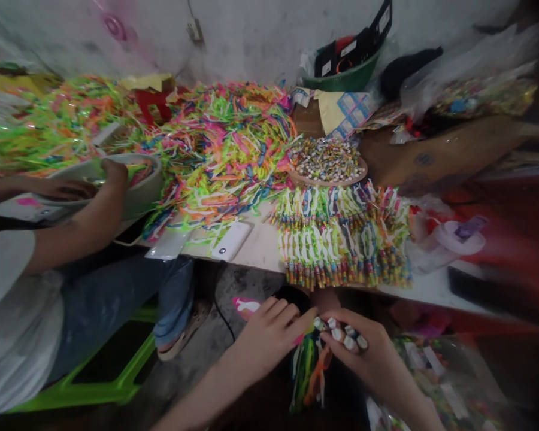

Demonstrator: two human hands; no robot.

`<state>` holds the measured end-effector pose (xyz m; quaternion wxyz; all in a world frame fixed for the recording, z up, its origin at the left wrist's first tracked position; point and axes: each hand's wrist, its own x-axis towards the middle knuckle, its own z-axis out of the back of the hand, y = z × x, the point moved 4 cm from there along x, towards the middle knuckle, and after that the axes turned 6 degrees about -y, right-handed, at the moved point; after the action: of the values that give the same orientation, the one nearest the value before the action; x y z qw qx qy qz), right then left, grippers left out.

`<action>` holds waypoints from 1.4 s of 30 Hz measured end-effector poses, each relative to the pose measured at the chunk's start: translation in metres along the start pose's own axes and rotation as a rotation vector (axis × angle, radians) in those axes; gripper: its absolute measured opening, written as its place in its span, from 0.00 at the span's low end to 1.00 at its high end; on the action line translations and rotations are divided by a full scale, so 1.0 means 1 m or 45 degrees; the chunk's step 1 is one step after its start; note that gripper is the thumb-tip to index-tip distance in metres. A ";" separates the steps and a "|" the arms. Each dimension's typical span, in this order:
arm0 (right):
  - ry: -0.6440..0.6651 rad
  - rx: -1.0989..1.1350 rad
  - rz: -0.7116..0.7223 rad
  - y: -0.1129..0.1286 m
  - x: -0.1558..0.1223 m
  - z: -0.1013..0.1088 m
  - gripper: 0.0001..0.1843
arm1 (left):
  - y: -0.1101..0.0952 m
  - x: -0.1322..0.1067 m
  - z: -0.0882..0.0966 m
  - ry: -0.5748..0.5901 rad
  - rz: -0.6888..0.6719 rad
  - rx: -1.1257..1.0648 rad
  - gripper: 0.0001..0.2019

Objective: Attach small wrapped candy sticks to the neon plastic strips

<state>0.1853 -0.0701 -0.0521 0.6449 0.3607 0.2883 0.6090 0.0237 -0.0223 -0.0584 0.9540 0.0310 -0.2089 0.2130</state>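
Note:
My right hand point(371, 344) is closed around several short, stubby sticks point(336, 332) with white ends that face up. Against it, my left hand point(276, 329) has its thumb and forefinger pinched at the edge of that bunch. Thin coloured strips point(312, 365) in green, yellow and orange hang below the fingertips, and the left hand seems to grip their top. Just past both hands, on the table, lie rows of finished-looking sticks with tassels point(323, 245), strips and patterned ends side by side. Which stick the left fingers touch is hard to see.
A shallow dish of small white-ended sticks point(327, 176) stands behind the rows. A large heap of coloured strips point(233, 137) covers the table's left. A white power bank point(231, 240) lies near the edge. At left, a co-worker's hands point(110, 185) are in a pale basin point(150, 191).

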 end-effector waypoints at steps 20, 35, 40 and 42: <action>0.438 -0.182 -0.052 -0.016 0.005 -0.027 0.06 | -0.004 -0.012 -0.014 0.096 -0.285 -0.028 0.09; -0.225 -0.956 -0.233 -0.046 0.111 -0.038 0.15 | 0.002 -0.035 -0.013 -0.230 0.061 -0.284 0.17; -0.209 -0.907 -0.174 -0.043 0.110 -0.046 0.17 | 0.006 -0.042 -0.024 -0.150 0.207 -0.374 0.16; -0.171 -0.772 -0.211 -0.044 0.104 -0.043 0.17 | 0.013 -0.045 -0.029 -0.035 0.410 -0.408 0.15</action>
<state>0.1853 0.0382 -0.1055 0.7880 0.1668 0.0790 0.5874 -0.0076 -0.0235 -0.1042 0.8975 -0.1518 -0.2552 0.3260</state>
